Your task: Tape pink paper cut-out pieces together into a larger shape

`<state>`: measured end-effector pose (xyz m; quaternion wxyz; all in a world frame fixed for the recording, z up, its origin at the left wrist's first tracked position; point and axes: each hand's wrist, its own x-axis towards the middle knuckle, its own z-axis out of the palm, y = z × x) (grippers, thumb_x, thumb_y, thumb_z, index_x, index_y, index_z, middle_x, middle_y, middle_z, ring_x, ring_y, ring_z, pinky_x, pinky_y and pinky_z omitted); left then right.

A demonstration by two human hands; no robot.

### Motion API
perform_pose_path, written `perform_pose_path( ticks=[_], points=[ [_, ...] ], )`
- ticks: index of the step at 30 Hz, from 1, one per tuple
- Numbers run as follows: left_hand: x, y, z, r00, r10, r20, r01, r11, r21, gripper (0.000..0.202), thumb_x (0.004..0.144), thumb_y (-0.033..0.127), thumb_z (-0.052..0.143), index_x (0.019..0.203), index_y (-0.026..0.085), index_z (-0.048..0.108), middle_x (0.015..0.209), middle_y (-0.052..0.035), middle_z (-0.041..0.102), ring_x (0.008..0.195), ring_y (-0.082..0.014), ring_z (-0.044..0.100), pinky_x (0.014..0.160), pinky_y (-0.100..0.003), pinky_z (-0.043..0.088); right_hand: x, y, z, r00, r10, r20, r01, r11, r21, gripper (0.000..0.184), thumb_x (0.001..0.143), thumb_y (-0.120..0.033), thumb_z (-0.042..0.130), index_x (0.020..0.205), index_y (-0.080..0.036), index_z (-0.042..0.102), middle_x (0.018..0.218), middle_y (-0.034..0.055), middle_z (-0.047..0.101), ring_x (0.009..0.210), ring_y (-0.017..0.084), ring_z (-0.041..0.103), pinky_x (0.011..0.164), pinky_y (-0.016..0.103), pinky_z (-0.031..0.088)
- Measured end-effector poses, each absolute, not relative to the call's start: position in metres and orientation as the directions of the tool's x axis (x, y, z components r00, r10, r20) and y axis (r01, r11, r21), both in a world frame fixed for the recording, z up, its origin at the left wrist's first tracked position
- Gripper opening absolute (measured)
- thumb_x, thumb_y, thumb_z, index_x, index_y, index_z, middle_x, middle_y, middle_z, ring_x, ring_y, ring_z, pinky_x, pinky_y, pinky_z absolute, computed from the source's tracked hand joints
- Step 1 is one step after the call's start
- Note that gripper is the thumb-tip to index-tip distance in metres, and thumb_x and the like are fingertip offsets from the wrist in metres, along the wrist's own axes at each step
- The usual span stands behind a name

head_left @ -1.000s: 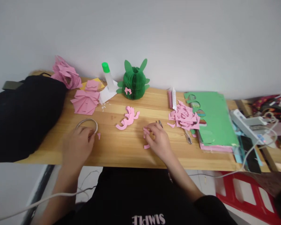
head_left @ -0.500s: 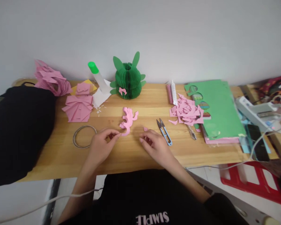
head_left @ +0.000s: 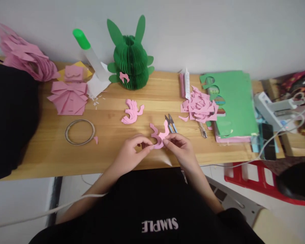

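Note:
Between both hands is a curved pink paper cutout (head_left: 158, 145), lifted near the table's front edge. My left hand (head_left: 137, 149) pinches its lower left edge between thumb and fingers. On the other side, my right hand (head_left: 179, 147) grips the same piece by its right part. Beyond it lies a small stack of similar pink cutouts (head_left: 131, 112). Blue-handled thread snips (head_left: 171, 124) rest just past my right fingers, partly covered by the hand and paper. At the back stands a green honeycomb paper rabbit (head_left: 131, 64) with a small pink bow on it.
A metal ring (head_left: 79, 143), folded pink paper (head_left: 70, 98) and a green-capped glue bottle (head_left: 87, 51) are at left. Pink scraps (head_left: 199, 105), green paper sheets (head_left: 237, 101), a phone (head_left: 267, 140) and a power strip (head_left: 268, 106) occupy the right. A black bag (head_left: 10, 118) covers the left end.
A pink cutout has come away from the stack and is now held by both hands, to the right. My view has tilted, so the table items appear higher and further left.

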<state>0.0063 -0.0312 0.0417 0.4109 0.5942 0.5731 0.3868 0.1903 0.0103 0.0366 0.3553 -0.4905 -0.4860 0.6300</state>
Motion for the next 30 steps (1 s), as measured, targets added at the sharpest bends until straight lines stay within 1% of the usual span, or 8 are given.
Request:
perform_pose_path(
  ticks=[5, 10, 12, 16, 22, 24, 26, 30],
  points=[
    [0.016, -0.034, 0.03, 0.112, 0.994, 0.001, 0.431, -0.05, 0.901, 0.005, 0.082, 0.013, 0.068, 0.081, 0.017, 0.067, 0.079, -0.0008, 0.069, 0.074, -0.0146, 0.065, 0.068, -0.026, 0.053, 0.205, 0.01, 0.036, -0.221, 0.929, -0.296, 0.019, -0.299, -0.954, 0.027, 0.069, -0.044, 0.082, 0.071, -0.021, 0.068, 0.062, -0.0015, 0.066, 0.055, 0.011, 0.058, 0.055, 0.024, 0.05],
    [0.015, -0.038, 0.016, 0.126, 0.992, 0.03, 0.586, -0.099, 0.804, 0.018, 0.077, 0.011, 0.075, 0.092, 0.019, 0.07, 0.09, -0.0043, 0.067, 0.086, -0.0213, 0.064, 0.078, -0.036, 0.052, 0.213, 0.014, 0.03, -0.157, 0.931, -0.329, 0.018, -0.331, -0.944, 0.029, 0.069, -0.045, 0.081, 0.073, -0.02, 0.068, 0.056, -0.0034, 0.062, 0.048, 0.009, 0.054, 0.047, 0.021, 0.044],
    [0.016, -0.039, 0.012, 0.13, 0.99, 0.052, 0.631, -0.123, 0.766, 0.019, 0.078, 0.012, 0.075, 0.095, 0.02, 0.071, 0.091, -0.0048, 0.067, 0.086, -0.0221, 0.063, 0.08, -0.038, 0.051, 0.214, 0.015, 0.029, -0.146, 0.928, -0.344, 0.023, -0.344, -0.939, 0.028, 0.069, -0.044, 0.081, 0.074, -0.019, 0.068, 0.053, -0.004, 0.061, 0.045, 0.008, 0.052, 0.044, 0.02, 0.042],
    [0.019, -0.038, 0.007, 0.128, 0.986, 0.11, 0.674, -0.168, 0.719, 0.006, 0.086, 0.018, 0.068, 0.089, 0.019, 0.073, 0.084, -0.005, 0.065, 0.082, -0.0211, 0.061, 0.078, -0.038, 0.049, 0.215, 0.016, 0.029, -0.133, 0.924, -0.357, 0.025, -0.358, -0.934, 0.028, 0.069, -0.043, 0.08, 0.077, -0.019, 0.068, 0.051, -0.005, 0.059, 0.043, 0.008, 0.05, 0.042, 0.019, 0.04],
    [0.017, -0.04, 0.012, 0.127, 0.979, 0.157, 0.653, -0.202, 0.73, 0.007, 0.09, 0.02, 0.063, 0.088, 0.019, 0.07, 0.089, -0.0053, 0.069, 0.085, -0.0197, 0.064, 0.08, -0.036, 0.051, 0.214, 0.017, 0.031, -0.14, 0.919, -0.368, 0.013, -0.369, -0.929, 0.026, 0.069, -0.042, 0.081, 0.076, -0.02, 0.069, 0.052, -0.005, 0.059, 0.043, 0.007, 0.05, 0.041, 0.019, 0.039],
    [0.014, -0.041, 0.02, 0.111, 0.988, 0.106, 0.603, -0.152, 0.783, 0.005, 0.09, 0.02, 0.063, 0.091, 0.019, 0.068, 0.092, -0.0045, 0.072, 0.085, -0.0179, 0.067, 0.079, -0.033, 0.053, 0.213, 0.016, 0.033, -0.152, 0.916, -0.372, 0.008, -0.375, -0.927, 0.026, 0.069, -0.042, 0.081, 0.075, -0.02, 0.07, 0.051, -0.005, 0.059, 0.042, 0.008, 0.051, 0.041, 0.019, 0.039],
    [0.011, -0.04, 0.03, 0.075, 0.997, -0.023, 0.5, -0.018, 0.866, 0.008, 0.088, 0.018, 0.065, 0.094, 0.02, 0.067, 0.09, -0.0024, 0.074, 0.08, -0.0156, 0.069, 0.075, -0.029, 0.055, 0.211, 0.016, 0.037, -0.171, 0.91, -0.377, -0.005, -0.383, -0.924, 0.024, 0.07, -0.041, 0.081, 0.075, -0.02, 0.07, 0.05, -0.005, 0.059, 0.042, 0.008, 0.051, 0.041, 0.019, 0.04],
    [0.003, -0.033, 0.044, 0.061, 0.972, -0.227, 0.284, 0.201, 0.937, 0.008, 0.08, 0.018, 0.069, 0.088, 0.019, 0.068, 0.084, -0.0005, 0.076, 0.077, -0.014, 0.071, 0.071, -0.024, 0.056, 0.205, 0.017, 0.046, -0.219, 0.904, -0.368, -0.08, -0.392, -0.916, 0.016, 0.072, -0.034, 0.08, 0.076, -0.021, 0.072, 0.051, -0.0054, 0.06, 0.042, 0.007, 0.053, 0.041, 0.017, 0.041]
  ],
)
